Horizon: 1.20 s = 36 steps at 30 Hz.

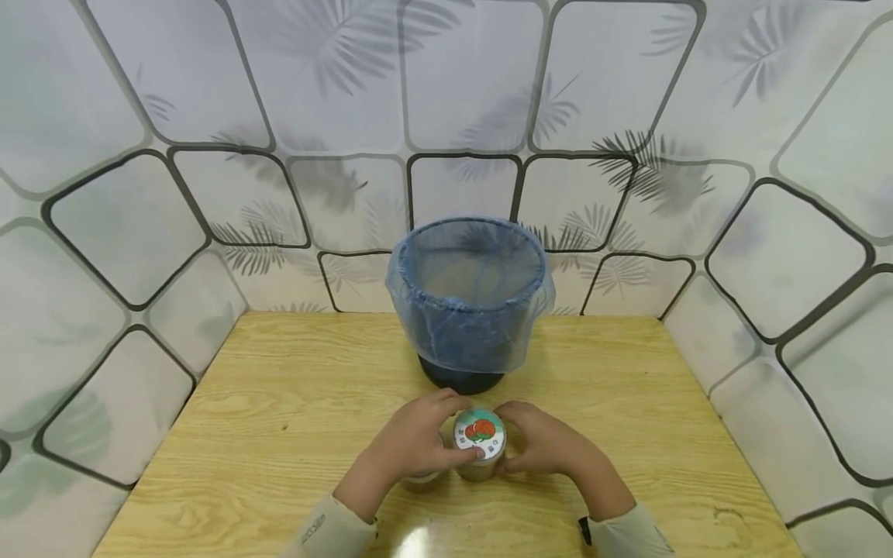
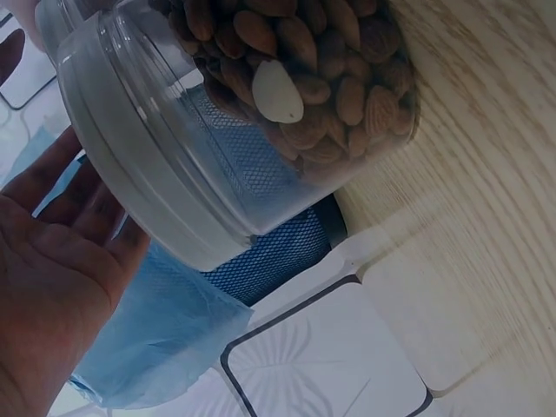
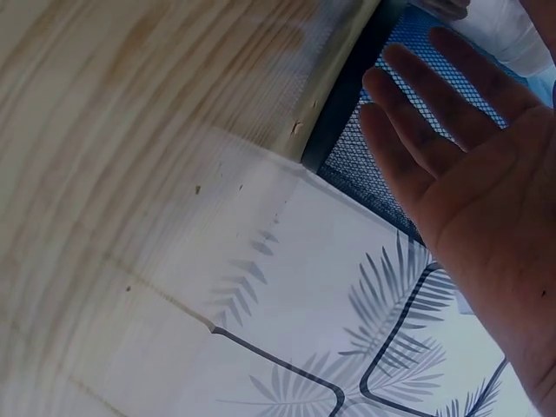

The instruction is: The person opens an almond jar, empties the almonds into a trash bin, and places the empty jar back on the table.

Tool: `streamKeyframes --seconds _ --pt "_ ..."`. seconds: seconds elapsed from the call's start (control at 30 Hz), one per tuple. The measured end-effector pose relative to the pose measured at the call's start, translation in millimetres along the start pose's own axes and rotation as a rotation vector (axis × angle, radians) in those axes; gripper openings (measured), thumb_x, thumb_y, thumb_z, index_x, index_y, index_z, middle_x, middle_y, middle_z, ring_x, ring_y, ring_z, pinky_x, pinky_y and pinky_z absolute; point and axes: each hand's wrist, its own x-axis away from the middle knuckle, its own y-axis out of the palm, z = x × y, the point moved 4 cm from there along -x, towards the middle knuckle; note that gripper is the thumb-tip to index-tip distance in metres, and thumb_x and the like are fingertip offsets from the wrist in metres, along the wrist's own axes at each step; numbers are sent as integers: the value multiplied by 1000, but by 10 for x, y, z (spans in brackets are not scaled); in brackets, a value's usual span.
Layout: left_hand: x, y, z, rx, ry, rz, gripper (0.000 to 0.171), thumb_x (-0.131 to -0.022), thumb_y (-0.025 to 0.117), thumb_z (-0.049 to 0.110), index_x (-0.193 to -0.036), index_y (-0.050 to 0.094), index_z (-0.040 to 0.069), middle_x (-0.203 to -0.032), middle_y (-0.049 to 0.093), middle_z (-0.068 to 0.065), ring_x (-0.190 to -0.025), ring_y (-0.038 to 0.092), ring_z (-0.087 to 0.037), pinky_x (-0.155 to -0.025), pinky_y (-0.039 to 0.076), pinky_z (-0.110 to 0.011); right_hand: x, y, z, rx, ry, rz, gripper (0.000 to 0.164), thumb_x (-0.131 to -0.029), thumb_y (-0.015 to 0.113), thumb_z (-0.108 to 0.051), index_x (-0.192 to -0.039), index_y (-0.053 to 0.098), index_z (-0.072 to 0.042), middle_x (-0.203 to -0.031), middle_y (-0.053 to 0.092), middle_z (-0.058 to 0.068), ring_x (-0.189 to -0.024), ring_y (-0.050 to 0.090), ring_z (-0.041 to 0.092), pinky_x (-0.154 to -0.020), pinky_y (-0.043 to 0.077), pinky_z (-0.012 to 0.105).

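Note:
Just in front of the bin, a lidded jar [image 1: 478, 468] stands on the table between both hands. Its round lid [image 1: 469, 425] is white and green with a red tomato picture. My left hand [image 1: 413, 438] lies along its left side, thumb overlapping the lid's front edge. Beneath that hand is another clear jar [image 1: 422, 478], mostly hidden in the head view. The left wrist view shows it holding almonds [image 2: 326, 95] under a pale screw lid [image 2: 143, 143], fingertips hidden behind the lid. My right hand [image 1: 547, 442] is beside the tomato-lid jar, fingers spread and loosely bent.
A dark blue mesh bin [image 1: 462, 381], lined with a blue plastic bag [image 1: 460, 329], stands behind the jars. The wood-grain table [image 1: 300, 387] meets patterned wall covering [image 1: 460, 93] at the back and along both sides.

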Motion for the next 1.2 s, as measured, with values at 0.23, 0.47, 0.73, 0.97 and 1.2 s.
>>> streamKeyframes --seconds 0.23,0.47,0.73,0.97,1.2 --pt "-12 21 -5 20 -9 -21 64 -86 86 52 -135 71 13 -122 71 4 -105 69 -13 -89 60 -31 -31 15 25 -74 42 -36 62 -78 96 -30 -133 68 -23 -130 68 -14 -127 64 17 -112 53 48" --pt "-82 4 35 37 -11 -40 71 -80 91 55 -135 70 15 -125 69 4 -109 67 -11 -95 60 -34 -104 -6 89 -117 36 -83 66 -76 97 -36 -133 66 -27 -128 67 -18 -123 64 13 -111 52 48" --pt "-165 38 42 30 -23 -80 78 -75 95 55 -137 69 16 -126 66 5 -108 64 -9 -97 59 -32 -179 -19 123 -186 7 -120 73 -76 97 -40 -139 61 -33 -130 67 -19 -121 65 8 -110 54 40" --pt "-197 52 62 46 -35 -113 78 -74 96 53 -138 69 19 -126 66 5 -107 64 -8 -97 58 -32 -183 4 110 -203 1 -123 77 -76 97 -37 -143 59 -28 -133 67 -18 -123 65 8 -112 53 39" --pt "-215 83 62 27 -25 -98 73 -74 96 49 -136 70 20 -124 68 7 -107 66 -10 -96 58 -31 -183 0 106 -208 3 -119 77 -74 99 -33 -141 60 -29 -131 67 -18 -122 65 8 -111 53 38"
